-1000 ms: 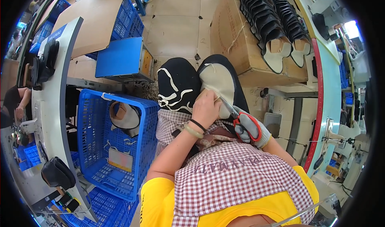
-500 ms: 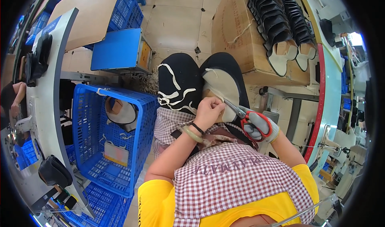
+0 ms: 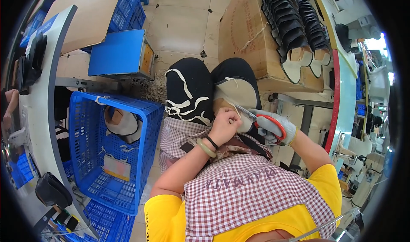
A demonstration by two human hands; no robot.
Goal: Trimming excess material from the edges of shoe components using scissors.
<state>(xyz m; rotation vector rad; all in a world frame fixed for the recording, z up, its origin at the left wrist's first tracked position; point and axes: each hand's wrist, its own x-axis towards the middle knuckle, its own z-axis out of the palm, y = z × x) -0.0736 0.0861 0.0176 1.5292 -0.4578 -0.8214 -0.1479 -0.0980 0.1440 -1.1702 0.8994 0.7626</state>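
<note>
Scissors [image 3: 251,114] in the curled right hand [image 3: 273,127] point toward a pale strip [image 3: 237,109] the left hand [image 3: 224,125] apparently pinches.

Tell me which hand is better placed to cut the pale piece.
Likely the right hand: it holds the scissors at the pale piece, while the left hand has its fingertips pinched together close by.

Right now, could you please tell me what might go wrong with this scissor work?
The scissors in the gloved right hand have their blades close to the fingertips of the bare left hand, so a slip might nick them.
The blades also lie over the pale shoe piece on the lap, so a stray cut could mark it.
Loose white strips on the dark trouser leg may drop to the floor.
</note>
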